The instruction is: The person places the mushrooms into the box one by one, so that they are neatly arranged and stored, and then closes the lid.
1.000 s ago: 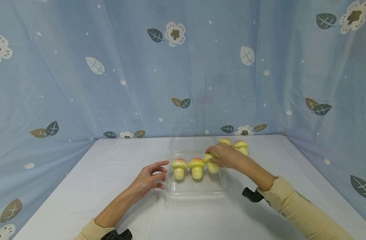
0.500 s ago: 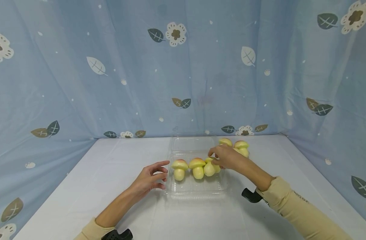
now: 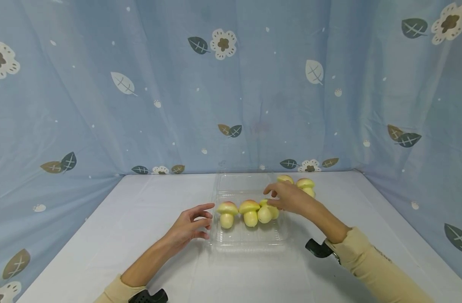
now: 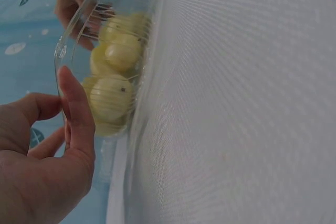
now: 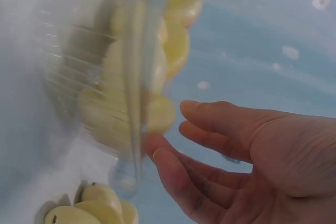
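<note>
A clear plastic tray (image 3: pixel 246 242) lies on the white table with its lid open to the back. Three yellow toy mushrooms with pinkish caps stand in a row in it: left (image 3: pixel 227 212), middle (image 3: pixel 250 211), and right (image 3: pixel 266 212), which leans. My right hand (image 3: pixel 285 197) hovers just above the right one with straight fingers and holds nothing; the right wrist view shows it (image 5: pixel 236 150) spread beside the tray wall (image 5: pixel 134 77). My left hand (image 3: pixel 191 225) rests with its fingertips against the tray's left edge, its thumb (image 4: pixel 73 108) next to the rim (image 4: pixel 60 51).
Two more mushrooms (image 3: pixel 285 179) (image 3: pixel 306 185) stand on the table behind my right hand, outside the tray. Blue cloth with leaf and flower prints (image 3: pixel 231 84) walls in the table at the back and both sides.
My right hand set the third mushroom down in the tray beside the other two, let go and drew slightly back. The left hand stayed at the tray's edge.
</note>
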